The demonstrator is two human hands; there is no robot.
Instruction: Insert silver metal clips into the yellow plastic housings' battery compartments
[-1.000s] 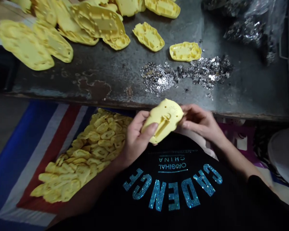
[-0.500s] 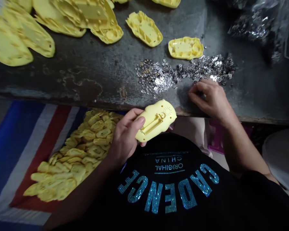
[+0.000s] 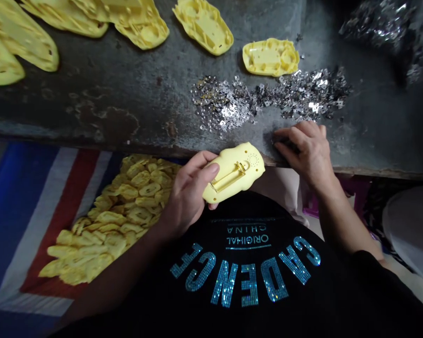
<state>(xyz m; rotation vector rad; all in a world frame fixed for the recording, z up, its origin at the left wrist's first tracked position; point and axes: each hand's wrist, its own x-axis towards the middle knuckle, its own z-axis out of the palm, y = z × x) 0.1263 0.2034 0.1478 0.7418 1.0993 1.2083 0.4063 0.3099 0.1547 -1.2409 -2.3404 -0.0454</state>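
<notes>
My left hand (image 3: 193,190) grips a yellow plastic shell (image 3: 238,176), thumb on top. The shell's outer face is up, showing a long battery slot, small screw holes and a cluster of speaker holes at its far end. My right hand (image 3: 305,150) rests at the table edge with thumb and fingers pinched; whatever is between the fingertips is too small or hidden to make out. Just beyond it lies a spread of small shiny metal contact pieces (image 3: 229,105). Behind them sits another yellow shell (image 3: 270,57) with its inner side up.
More yellow shells (image 3: 204,26) lie at the back and left of the dark metal table (image 3: 155,103). Below the left edge, a striped sheet (image 3: 52,225) holds a heap of yellow shells (image 3: 127,211). A clear bag of metal pieces (image 3: 380,28) stands at the back right.
My right hand has drawn slightly back from the metal pieces toward the table edge, still pinched. The shell in my left hand has shifted a little to the right. The view has tilted slightly.
</notes>
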